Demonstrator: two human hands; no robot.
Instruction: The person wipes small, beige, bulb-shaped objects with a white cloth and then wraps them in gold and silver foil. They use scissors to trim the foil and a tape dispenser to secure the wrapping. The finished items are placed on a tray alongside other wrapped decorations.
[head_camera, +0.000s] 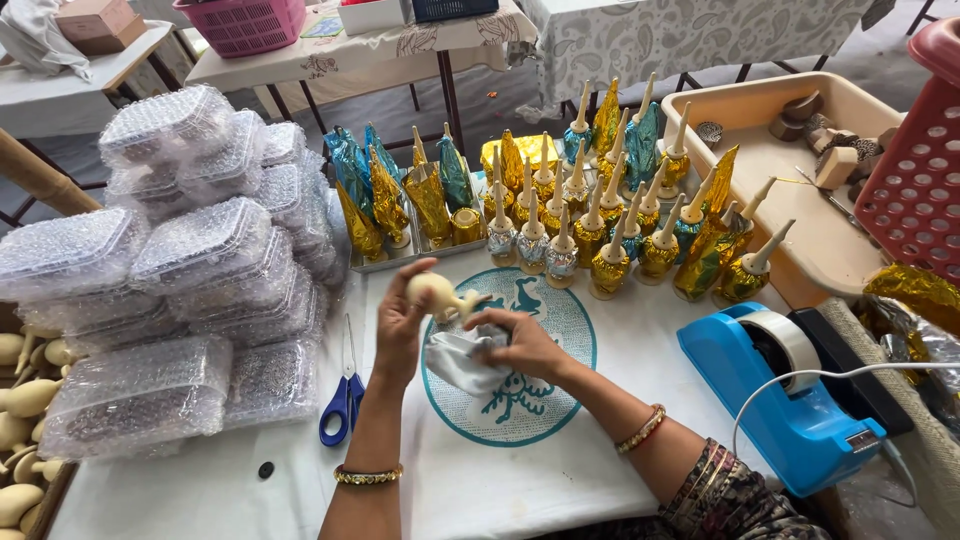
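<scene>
Hands met over the middle of the white cloth (600, 420) with the round teal picture, as seen from the head camera. The left hand (402, 325) held a small cream-coloured piece (436, 294) with a round top and a thin stem. The round top sat up between the thumb and the fingertips (424, 268), which were curled shut around it, and the stem poked out to the right. The right hand (522, 342) lay just beside that stem. Its fingers were bent and closed on a crumpled silver wrap (462, 362), which hung under both hands and touched the cloth. I could not tell if the wrap touched the cream piece. Both wrists wore gold bangles. Blue scissors (343, 400) lay on the cloth to the left of the left arm. Further left stood a big heap of clear boxes in bubble wrap (190, 290). Behind the hands stood rows of small pieces wrapped in gold, silver and blue foil (590, 225), each with a cream tip pointing up. A blue tape holder (780, 385) sat on the right, near the right arm. A beige tray (790, 170) stood behind it.
</scene>
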